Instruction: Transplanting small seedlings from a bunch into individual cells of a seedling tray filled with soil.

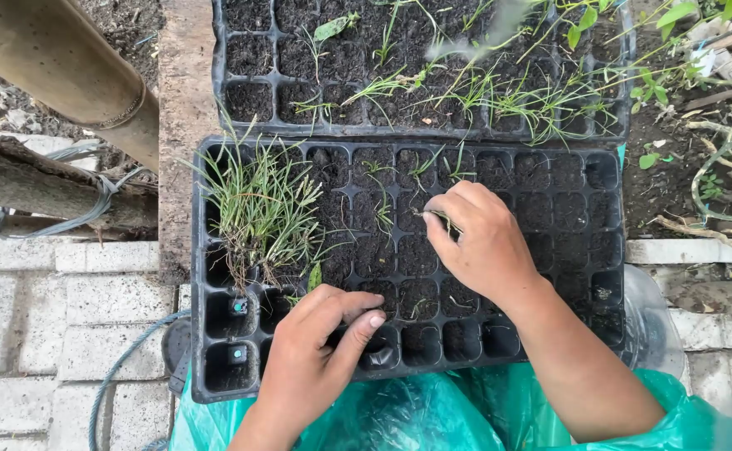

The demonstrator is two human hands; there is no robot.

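A black plastic seedling tray [199,276] with many square cells lies in front of me, most cells filled with dark soil. A loose bunch of thin green grass-like seedlings [264,209] lies across its left side. My right hand [483,242] hovers over the tray's middle, its fingers pinched on a small green seedling [443,219]. My left hand [316,359] rests on the tray's near edge, with index finger and thumb pressing into a soil-filled cell. Several tiny sprouts stand in the nearby cells.
A second black tray [220,83] with sprouting seedlings lies just beyond. Green plastic sheeting [433,413] covers what is under the near tray. A bamboo pole [65,58] and a wired wooden rail [40,184] cross the left. Pale paving bricks [49,317] lie below; soil and weeds at right.
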